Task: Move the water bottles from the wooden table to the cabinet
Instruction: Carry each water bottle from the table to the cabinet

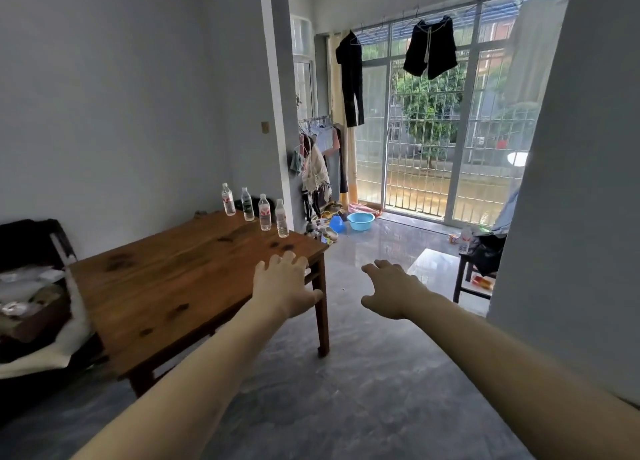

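- Grey-walled room, glossy floor [363, 373] open between table and right wall.
- Table [180, 279]: bare wood on its near half.
- Four bottles [265, 214] stand in a row along its far edge, well beyond both hands.
- Left hand [285, 286], relaxed and holding nothing, hovers over the table's right corner.
- Right hand [393, 291], also loose, over floor.

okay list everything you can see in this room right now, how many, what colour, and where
water bottles: four, clear, in a row along the far edge of the table
wooden table: one, brown, left of centre
basin: one, light blue, on the floor by the glass door
dark clothes: two, black, hanging before the window
clothes rack: one, mixed colours, by the wall corner
dark stool: one, at right, piled with things
left hand: one, fingers spread, over the table's near corner, holding nothing
right hand: one, fingers relaxed, over the floor, holding nothing
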